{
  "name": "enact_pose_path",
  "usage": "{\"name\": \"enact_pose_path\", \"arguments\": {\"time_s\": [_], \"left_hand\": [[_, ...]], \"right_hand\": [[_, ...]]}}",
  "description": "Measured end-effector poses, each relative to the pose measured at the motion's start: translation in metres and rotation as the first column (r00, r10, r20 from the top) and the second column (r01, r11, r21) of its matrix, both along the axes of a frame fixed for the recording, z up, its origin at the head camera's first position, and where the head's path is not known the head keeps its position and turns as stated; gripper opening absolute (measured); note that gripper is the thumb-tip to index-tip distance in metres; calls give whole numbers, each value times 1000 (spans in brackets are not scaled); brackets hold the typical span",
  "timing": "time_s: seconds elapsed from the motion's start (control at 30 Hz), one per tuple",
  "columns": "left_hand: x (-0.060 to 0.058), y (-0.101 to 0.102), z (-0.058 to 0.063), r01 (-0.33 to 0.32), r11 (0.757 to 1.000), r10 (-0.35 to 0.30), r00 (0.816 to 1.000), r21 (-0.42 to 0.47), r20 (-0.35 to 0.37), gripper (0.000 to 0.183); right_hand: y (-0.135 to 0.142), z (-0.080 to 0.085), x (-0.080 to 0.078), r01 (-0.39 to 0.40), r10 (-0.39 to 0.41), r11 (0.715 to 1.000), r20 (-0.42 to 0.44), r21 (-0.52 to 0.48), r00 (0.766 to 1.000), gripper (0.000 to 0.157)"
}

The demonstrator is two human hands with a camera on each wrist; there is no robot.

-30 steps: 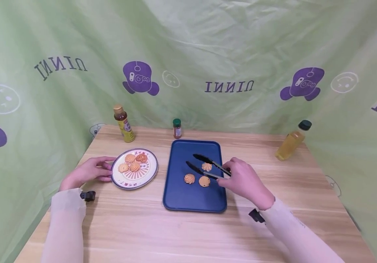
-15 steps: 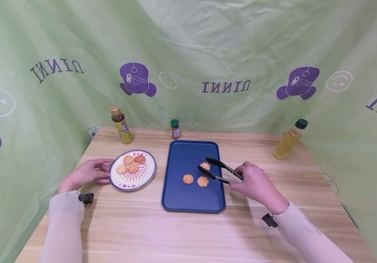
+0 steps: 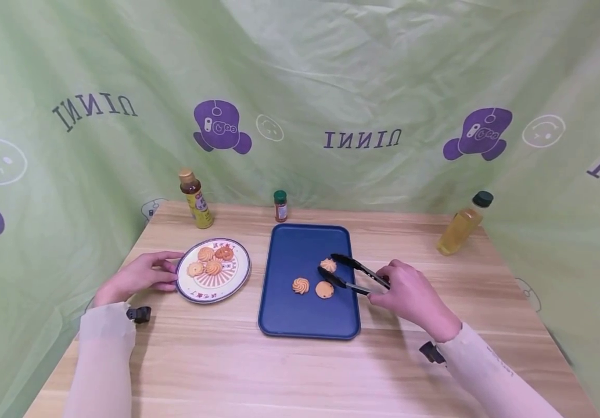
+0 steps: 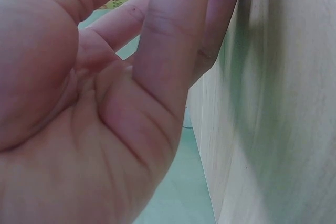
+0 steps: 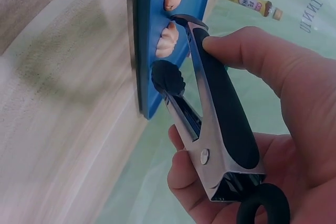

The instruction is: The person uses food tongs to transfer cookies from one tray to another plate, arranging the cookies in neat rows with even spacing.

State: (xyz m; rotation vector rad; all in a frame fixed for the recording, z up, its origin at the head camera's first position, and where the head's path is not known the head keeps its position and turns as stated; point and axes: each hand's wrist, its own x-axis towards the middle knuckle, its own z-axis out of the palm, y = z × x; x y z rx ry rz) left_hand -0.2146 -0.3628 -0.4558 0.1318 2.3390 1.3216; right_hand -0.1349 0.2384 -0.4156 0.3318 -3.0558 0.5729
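My right hand (image 3: 415, 299) holds black-and-silver tongs (image 5: 220, 93), thumb on one arm and fingers on the other. The tongs are spread, their black tips on either side of a star-shaped cookie (image 5: 167, 41) on a blue tray (image 3: 300, 322). Beside it on the tray lie a round flat cookie (image 3: 324, 289) and a swirl cookie (image 3: 300, 285). To the left, the bent, relaxed fingers of my left hand (image 3: 140, 277) touch the left rim of a white patterned plate (image 3: 226, 287). Several cookies (image 3: 213, 267) sit on the plate; the left wrist view mostly shows my palm.
A yellow-labelled sauce bottle (image 3: 198, 203) stands behind the plate. Behind the tray is a small green-capped jar (image 3: 281, 207). An oil bottle (image 3: 459, 229) stands at the back right of the wooden table (image 3: 300, 377). Green cloth hangs behind and at the sides.
My right hand and the tongs have shifted right, so the tips now straddle the star-shaped cookie. My left hand stays at the plate's rim.
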Motion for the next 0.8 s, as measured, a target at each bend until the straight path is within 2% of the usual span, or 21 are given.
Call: {"name": "enact_pose_path", "arguments": {"time_s": [0.47,0.8], "left_hand": [[0,-1,-1,-3,1000,3,1000,-14,-8,70],[-1,0,-2,-6,1000,6,1000,-14,-5,70]], "right_hand": [[-3,-2,3,-8,8,1000,-25,5,1000,36],[-4,-2,5,5,-5,1000,-12,-6,1000,35]]}}
